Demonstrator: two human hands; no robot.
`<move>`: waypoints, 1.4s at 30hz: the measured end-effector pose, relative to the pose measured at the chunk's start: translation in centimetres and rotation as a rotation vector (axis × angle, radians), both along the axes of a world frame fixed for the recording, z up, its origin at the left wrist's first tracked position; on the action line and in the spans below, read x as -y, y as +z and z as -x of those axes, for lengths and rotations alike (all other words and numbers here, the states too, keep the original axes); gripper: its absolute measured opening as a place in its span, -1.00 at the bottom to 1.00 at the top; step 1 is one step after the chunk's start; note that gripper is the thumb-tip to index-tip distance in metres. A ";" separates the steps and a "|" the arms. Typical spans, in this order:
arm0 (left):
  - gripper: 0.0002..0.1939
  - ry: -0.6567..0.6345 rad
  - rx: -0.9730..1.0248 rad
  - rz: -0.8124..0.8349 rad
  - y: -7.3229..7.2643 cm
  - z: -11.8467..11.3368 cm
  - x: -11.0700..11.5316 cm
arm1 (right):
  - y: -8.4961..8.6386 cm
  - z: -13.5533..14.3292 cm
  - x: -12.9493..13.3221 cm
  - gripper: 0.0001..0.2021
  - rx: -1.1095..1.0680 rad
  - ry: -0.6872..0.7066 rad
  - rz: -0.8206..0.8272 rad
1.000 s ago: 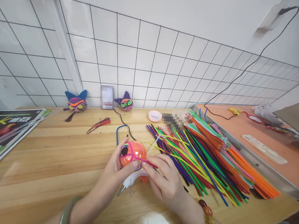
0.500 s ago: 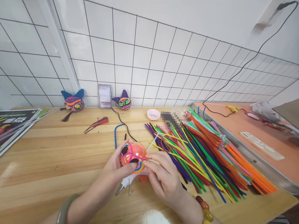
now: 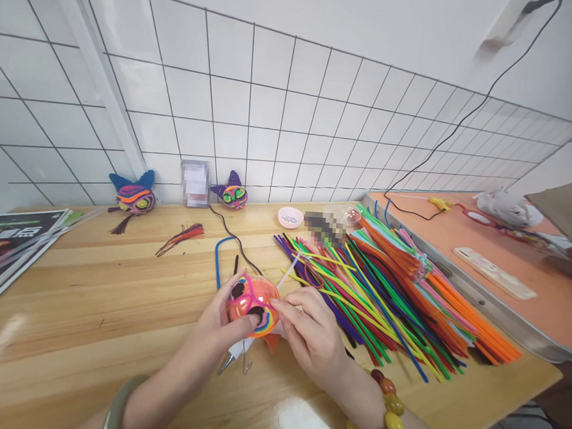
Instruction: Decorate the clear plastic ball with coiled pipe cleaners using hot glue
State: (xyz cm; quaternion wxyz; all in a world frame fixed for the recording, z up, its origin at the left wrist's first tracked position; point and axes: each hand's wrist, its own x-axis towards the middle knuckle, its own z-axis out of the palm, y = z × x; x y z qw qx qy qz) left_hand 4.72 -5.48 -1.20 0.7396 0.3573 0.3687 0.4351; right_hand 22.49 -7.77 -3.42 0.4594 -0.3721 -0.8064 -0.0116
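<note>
1. Well, in the head view's lower centre, the left hand cups a glossy, rounded orange ball.
2. The right hand, fingertips closed, pinches its fuzzy pink strip.
3. Right of centre, slender pipe cleaners fan out.

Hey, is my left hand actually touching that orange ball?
Touching. The head view shows the left hand around the ball's left side, its thumb lying on the front by the lower black patch.
</note>
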 end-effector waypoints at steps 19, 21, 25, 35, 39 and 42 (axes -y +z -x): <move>-0.23 -0.001 -0.020 0.048 0.0 0.0 -0.2 | 0.0 0.1 0.0 -0.76 -0.120 -0.025 0.090; -0.27 -0.011 0.001 0.072 0.0 0.0 -0.3 | 0.0 0.2 0.0 -0.76 -0.128 -0.031 0.086; -0.35 -0.016 0.028 0.073 0.3 0.0 -0.3 | 0.2 0.2 -0.1 -0.77 -0.124 -0.071 0.074; -0.20 0.062 0.028 0.039 0.2 -0.4 -0.1 | 0.7 0.5 0.1 -0.83 -0.161 -0.139 0.101; -0.08 0.092 -0.008 0.046 0.1 -0.3 -0.2 | 0.6 0.6 0.0 -0.85 -0.231 -0.122 0.155; -0.10 0.056 -0.036 0.063 0.2 -0.3 -0.4 | 0.5 0.7 -0.2 -0.87 -0.352 -0.105 0.225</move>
